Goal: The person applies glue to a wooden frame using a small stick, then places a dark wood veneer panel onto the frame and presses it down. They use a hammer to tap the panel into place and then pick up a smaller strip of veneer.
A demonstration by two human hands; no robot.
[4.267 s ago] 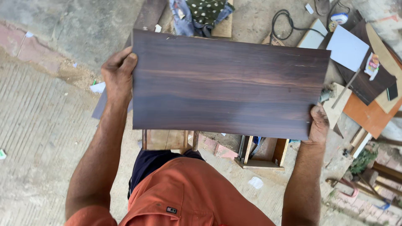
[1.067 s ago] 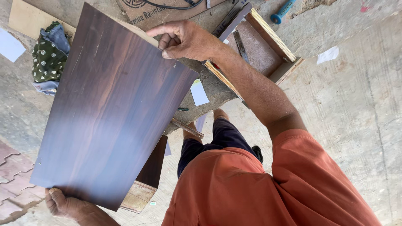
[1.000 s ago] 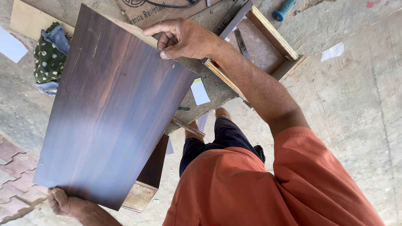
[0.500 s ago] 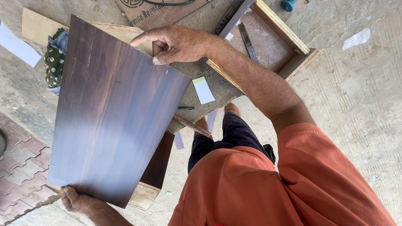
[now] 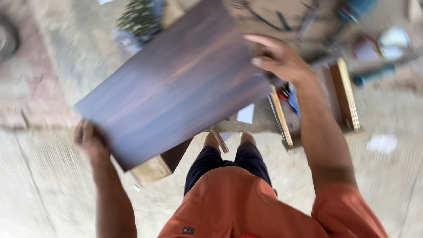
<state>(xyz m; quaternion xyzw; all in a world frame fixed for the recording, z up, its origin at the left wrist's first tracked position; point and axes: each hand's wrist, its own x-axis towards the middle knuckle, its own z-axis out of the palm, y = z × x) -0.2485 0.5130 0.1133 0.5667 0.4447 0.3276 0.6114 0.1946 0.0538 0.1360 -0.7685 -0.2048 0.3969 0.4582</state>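
The dark laminate sheet (image 5: 176,83) has swung flatter, both hands gripping it: left (image 5: 90,139) low, right (image 5: 277,59) high.

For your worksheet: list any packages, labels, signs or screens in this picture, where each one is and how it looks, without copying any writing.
Small dark label: on the orange garment, bottom centre; rectangular, dark with pale marks.
White slip: on the floor just below the dark board's lower right edge; flat, four-sided, plain white, too blurred to say if it is a label.
White slip: on the floor at right; pale, roughly rectangular.
No signs or screens show.
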